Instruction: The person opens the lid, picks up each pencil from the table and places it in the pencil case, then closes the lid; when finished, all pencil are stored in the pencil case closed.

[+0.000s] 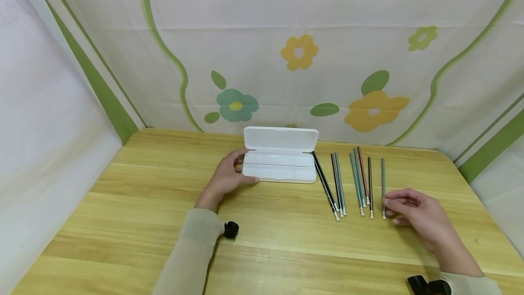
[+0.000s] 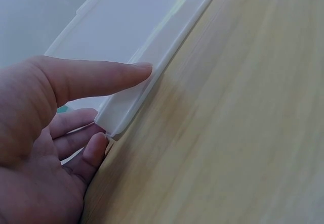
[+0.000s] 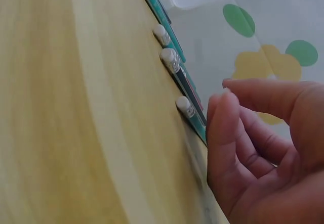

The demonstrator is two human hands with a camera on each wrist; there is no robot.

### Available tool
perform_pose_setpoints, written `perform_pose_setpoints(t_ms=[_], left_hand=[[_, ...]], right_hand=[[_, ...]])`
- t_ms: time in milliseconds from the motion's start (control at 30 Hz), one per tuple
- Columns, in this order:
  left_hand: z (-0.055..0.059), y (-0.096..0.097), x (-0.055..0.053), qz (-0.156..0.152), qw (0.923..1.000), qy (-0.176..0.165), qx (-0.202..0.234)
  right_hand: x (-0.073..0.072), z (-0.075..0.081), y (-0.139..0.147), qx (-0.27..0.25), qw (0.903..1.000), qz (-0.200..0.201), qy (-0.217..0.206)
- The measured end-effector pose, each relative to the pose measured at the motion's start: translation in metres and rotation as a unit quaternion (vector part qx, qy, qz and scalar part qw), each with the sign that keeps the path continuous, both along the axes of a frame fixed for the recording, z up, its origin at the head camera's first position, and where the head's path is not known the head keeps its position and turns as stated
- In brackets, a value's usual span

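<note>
An open white pencil case (image 1: 279, 174) lies toward the back of the table, its lid raised and no pencils in its tray. My left hand (image 1: 226, 174) holds its left end, thumb along the front edge and fingers curled at the side; the left wrist view shows the thumb (image 2: 106, 77) on the case's wall. Several pencils with white erasers lie to the right. My right hand (image 1: 421, 215) is at the rightmost grey-green pencil (image 1: 383, 172). In the right wrist view its bent thumb and index finger stand close together above that pencil (image 3: 195, 122), with no pencil visibly between the fingertips.
Black pencils (image 1: 324, 183) lean close to the case's right side, beside blue-green ones (image 1: 339, 181). Farther right are green pencils (image 1: 357, 181), a reddish-brown one (image 1: 362, 172) and a black one (image 1: 370, 185). A flower-patterned cloth (image 1: 262, 58) hangs behind the wooden table (image 1: 286, 254).
</note>
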State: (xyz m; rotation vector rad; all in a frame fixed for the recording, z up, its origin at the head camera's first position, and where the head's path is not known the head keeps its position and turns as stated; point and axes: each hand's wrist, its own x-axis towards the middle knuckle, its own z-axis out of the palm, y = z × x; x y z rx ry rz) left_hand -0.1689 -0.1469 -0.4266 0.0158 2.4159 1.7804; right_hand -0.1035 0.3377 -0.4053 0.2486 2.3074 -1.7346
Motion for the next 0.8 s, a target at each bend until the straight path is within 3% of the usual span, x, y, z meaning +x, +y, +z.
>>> perform_pose_setpoints(t_ms=[167,500,800], left_hand=[[0.0004,0.0001,0.0005,-0.002,1.0000,-0.002,0.002],[-0.0002,-0.0012,0.0000,-0.006,1.0000,0.006,0.003],[0.0008,-0.0002,0.0019,-0.009,0.9999,0.010,0.005]], right_hand=[[-0.0003,-0.0010,0.0037,0.013,0.9996,0.006,-0.026],[-0.0005,0.0009,-0.0008,0.110,0.9927,0.035,-0.037],[0.0006,0.0049,-0.0020,0.145,0.9879,0.034,-0.043]])
